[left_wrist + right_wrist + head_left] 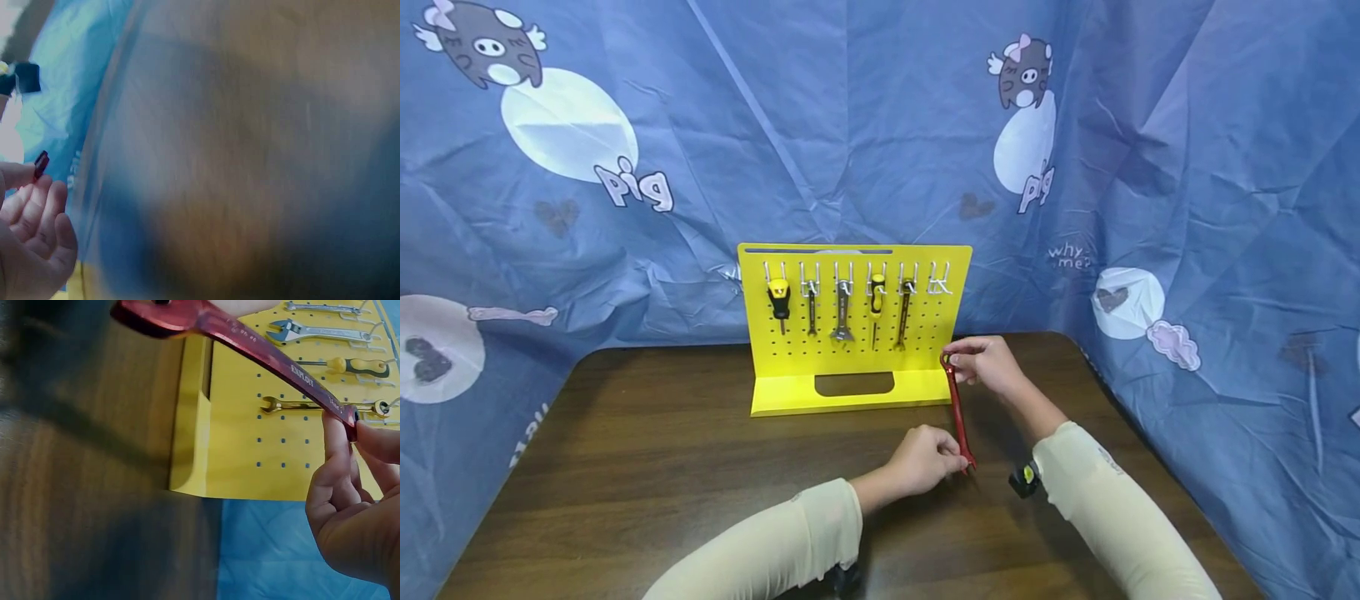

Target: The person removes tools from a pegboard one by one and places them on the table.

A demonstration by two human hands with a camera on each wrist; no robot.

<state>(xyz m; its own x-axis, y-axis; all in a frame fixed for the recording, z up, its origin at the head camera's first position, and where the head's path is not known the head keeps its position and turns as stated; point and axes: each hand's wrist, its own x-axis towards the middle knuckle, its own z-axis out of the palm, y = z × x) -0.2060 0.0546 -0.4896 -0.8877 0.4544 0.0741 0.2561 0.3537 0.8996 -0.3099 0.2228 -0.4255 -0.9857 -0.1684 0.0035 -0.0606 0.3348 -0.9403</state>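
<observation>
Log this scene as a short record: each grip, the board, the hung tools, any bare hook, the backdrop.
Left grip: pinches red wrench near its forked end
Right grip: pinches its ring end
Pegboard: yellow, on brown table
Hung, left to right: stubby screwdriver, small wrench, adjustable wrench, longer screwdriver, gold wrench
Bare hook: rightmost
Backdrop: blue, pig prints

the wrench [957, 408] is red, the pegboard [790, 365] yellow. the table [662, 467] is brown with wood grain, the curtain [880, 167] blue with grey pigs, the sleeves [760, 546] cream

Table [662, 450]: brown wood-grain, rounded far corners | on it: yellow pegboard stand [782, 393], upright, toward far edge
</observation>
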